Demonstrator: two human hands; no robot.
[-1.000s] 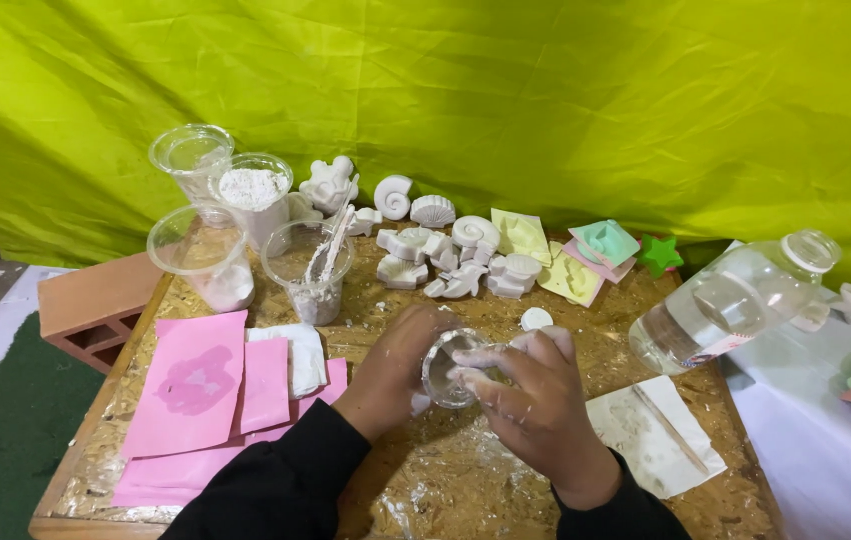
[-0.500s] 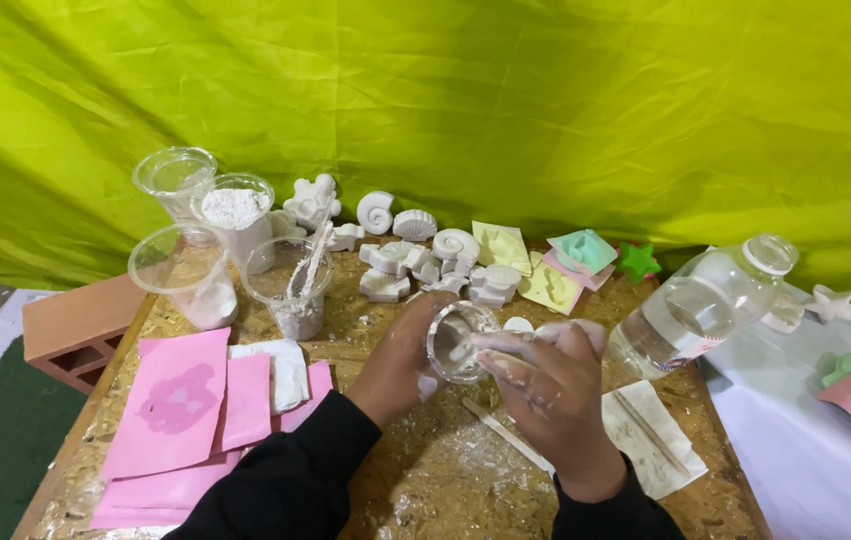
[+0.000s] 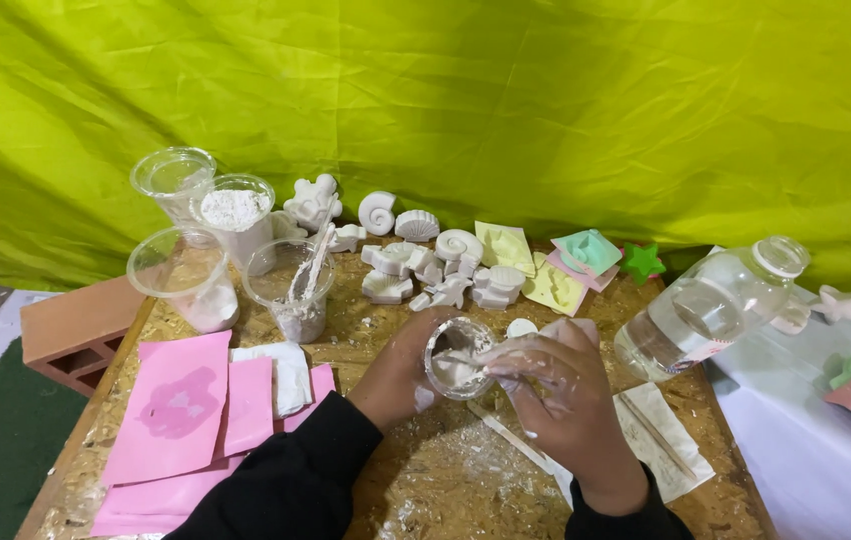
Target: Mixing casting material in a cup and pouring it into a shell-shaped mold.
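Observation:
My left hand (image 3: 401, 372) grips a small clear plastic cup (image 3: 458, 356) tilted over the middle of the wooden board (image 3: 426, 480). White paste fills the cup's bottom. My right hand (image 3: 556, 385), dusted white, is closed on a thin stirring stick that reaches into the cup. Both hands meet at the cup, a little above the board. Spilled white powder lies on the board just under them.
Several clear cups (image 3: 191, 275) with white powder stand at the back left, one (image 3: 298, 285) with sticks in it. White plaster shell casts (image 3: 436, 260) and coloured moulds (image 3: 586, 255) line the back. Pink sheets (image 3: 181, 410) lie left, a clear bottle (image 3: 711, 305) right, a brick (image 3: 71, 325) at the left edge.
The view has drifted slightly. My hands stay together at the cup, with the right hand shifting a little over its rim.

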